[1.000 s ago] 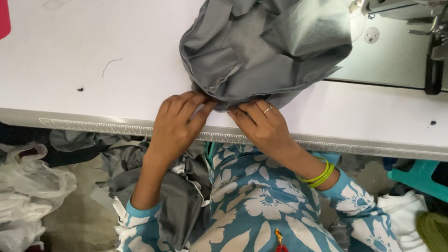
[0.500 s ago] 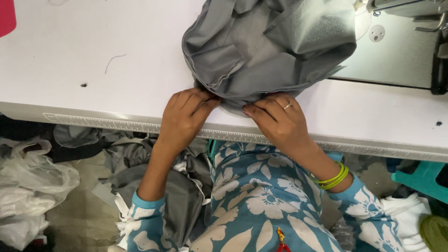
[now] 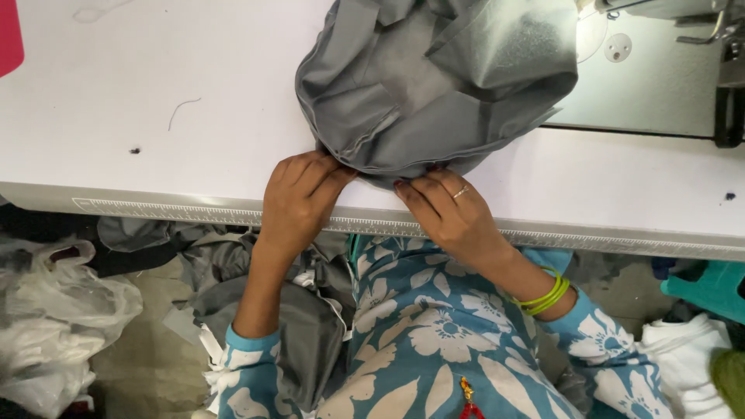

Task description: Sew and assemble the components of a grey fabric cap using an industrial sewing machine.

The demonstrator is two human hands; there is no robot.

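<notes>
My left hand (image 3: pixel 299 198) and my right hand (image 3: pixel 442 209) both pinch the near edge of the grey fabric (image 3: pixel 434 85); the fingers are closed on the folded hem, close together, so the layers stay matched and do not slide; the rest of the cloth lies bunched on the white worktop (image 3: pixel 116 70), near the sewing machine (image 3: pixel 660 12) at the top right corner, where a lamp lights the cloth. A ruler strip (image 3: pixel 194 211) runs along the front edge of the worktop, handy for measuring. At the top left I see a pink flat thing (image 3: pixel 9 35), only its corner; no label is readable. Below, a clear plastic bag (image 3: pixel 54 310) lies on the floor at the left; more grey pieces (image 3: pixel 303 334) rest on my lap; a teal stool (image 3: pixel 710 287) stands at the right.
</notes>
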